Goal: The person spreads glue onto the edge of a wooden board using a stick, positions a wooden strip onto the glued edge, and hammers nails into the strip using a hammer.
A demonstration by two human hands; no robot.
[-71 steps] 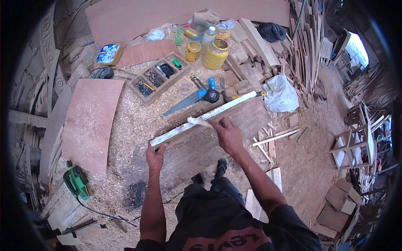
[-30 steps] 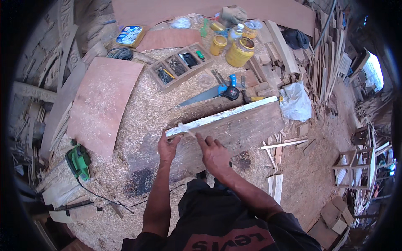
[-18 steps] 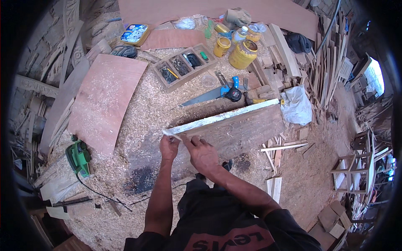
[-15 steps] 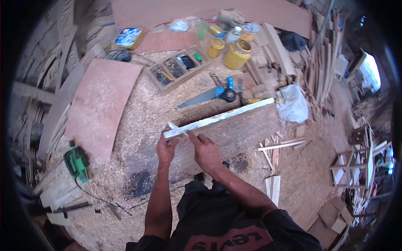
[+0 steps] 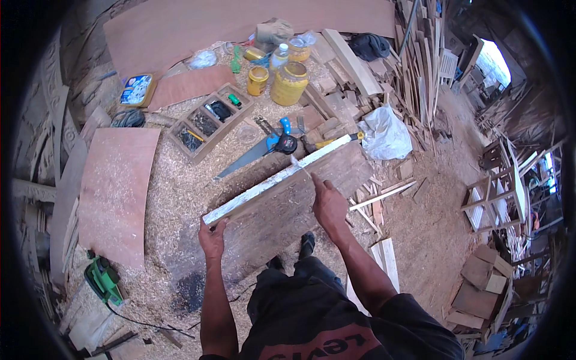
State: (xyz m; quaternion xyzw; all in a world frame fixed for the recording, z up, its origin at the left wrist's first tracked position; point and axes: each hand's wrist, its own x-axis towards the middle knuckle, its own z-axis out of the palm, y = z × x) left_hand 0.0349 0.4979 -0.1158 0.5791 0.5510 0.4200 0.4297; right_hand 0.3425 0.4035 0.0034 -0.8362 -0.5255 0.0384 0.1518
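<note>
My left hand [image 5: 212, 240] grips the near left end of a long wooden board [image 5: 240, 203] whose top edge is coated white. My right hand [image 5: 329, 207] holds a thin pale stick [image 5: 305, 171] with a white-smeared tip resting on the coated edge, right of its middle. The board stands over a broad weathered plank [image 5: 288, 216]. Just beyond it lie a blue-handled handsaw [image 5: 240, 162], a black tape measure [image 5: 285, 144] and a yellow-handled tool [image 5: 324, 144], partly hidden by the board.
A compartment box [image 5: 195, 141], yellow tubs [image 5: 289, 87] and a clear bottle [image 5: 277, 60] are behind. A green power tool [image 5: 103, 279] with a cord lies lower left. A plywood sheet [image 5: 111, 192] is at left; a white bag [image 5: 387, 135], offcuts and wooden frames [image 5: 498, 192] are at right.
Since half a second ago, my right hand and the stick have moved right along the white edge, away from my left hand. The camera view has shifted too.
</note>
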